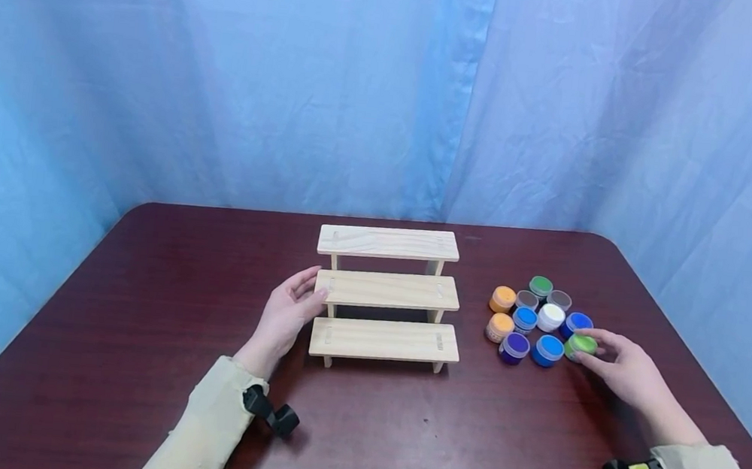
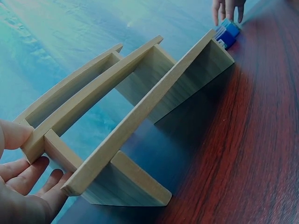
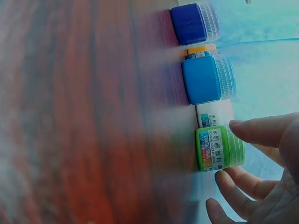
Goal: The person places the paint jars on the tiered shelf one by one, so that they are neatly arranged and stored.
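Observation:
A three-step wooden stand [image 1: 387,290] stands on the table. My left hand [image 1: 285,311] holds the left end of its middle shelf [image 2: 96,86], thumb on top and fingers below. At the right, my right hand [image 1: 628,368] has its thumb and fingers around the lid of a light green paint jar [image 3: 219,148], which stands upright on the table. Beside that jar are a light blue jar [image 1: 548,350], a dark blue jar [image 1: 576,325] and a white jar [image 1: 551,317]. A purple jar [image 1: 514,347] stands at the front of the group.
Behind these are two orange jars, one of them an orange jar [image 1: 503,299] at the left, another blue jar [image 1: 525,319], a dark green jar [image 1: 540,286] and two greyish-lidded jars. The dark red table [image 1: 357,429] meets a blue curtain [image 1: 294,91] at the back and sides.

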`<state>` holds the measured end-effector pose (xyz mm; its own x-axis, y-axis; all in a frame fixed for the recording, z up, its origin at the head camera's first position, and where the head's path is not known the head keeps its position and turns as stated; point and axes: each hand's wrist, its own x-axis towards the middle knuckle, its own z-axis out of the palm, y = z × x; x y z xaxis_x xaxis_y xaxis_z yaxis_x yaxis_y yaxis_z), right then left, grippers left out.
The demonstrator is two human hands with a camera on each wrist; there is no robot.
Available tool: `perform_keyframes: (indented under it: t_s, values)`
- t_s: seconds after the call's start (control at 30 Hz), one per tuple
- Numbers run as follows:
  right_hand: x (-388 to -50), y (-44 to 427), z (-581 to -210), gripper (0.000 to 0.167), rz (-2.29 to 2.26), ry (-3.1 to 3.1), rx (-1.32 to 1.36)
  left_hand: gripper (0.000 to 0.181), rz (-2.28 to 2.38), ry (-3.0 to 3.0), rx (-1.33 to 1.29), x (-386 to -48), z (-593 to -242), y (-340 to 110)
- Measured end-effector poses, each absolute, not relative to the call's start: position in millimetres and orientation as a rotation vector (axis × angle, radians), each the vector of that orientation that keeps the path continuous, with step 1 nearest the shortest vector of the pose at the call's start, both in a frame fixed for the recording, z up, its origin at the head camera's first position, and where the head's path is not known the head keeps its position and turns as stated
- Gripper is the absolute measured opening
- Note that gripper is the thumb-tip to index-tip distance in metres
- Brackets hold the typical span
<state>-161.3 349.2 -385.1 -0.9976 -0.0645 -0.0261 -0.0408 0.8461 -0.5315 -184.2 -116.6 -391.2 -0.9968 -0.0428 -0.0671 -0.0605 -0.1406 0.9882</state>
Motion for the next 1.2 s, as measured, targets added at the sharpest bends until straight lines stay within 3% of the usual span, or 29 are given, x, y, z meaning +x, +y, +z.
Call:
perform_keyframes:
  t_s: [0.53, 1.2]
  values:
    - [-164.9, 351.2, -386.9, 0.043, -0.820, 3.009, -0.091, 0.053, 2.360, 2.058, -0.121, -183.8, -393.6, -117.2]
    - [-161.9, 347.9, -382.2, 0.048, -0.883, 3.021, 0.042, 0.054, 2.358, 2.042, -0.125, -184.3, -393.5, -118.1]
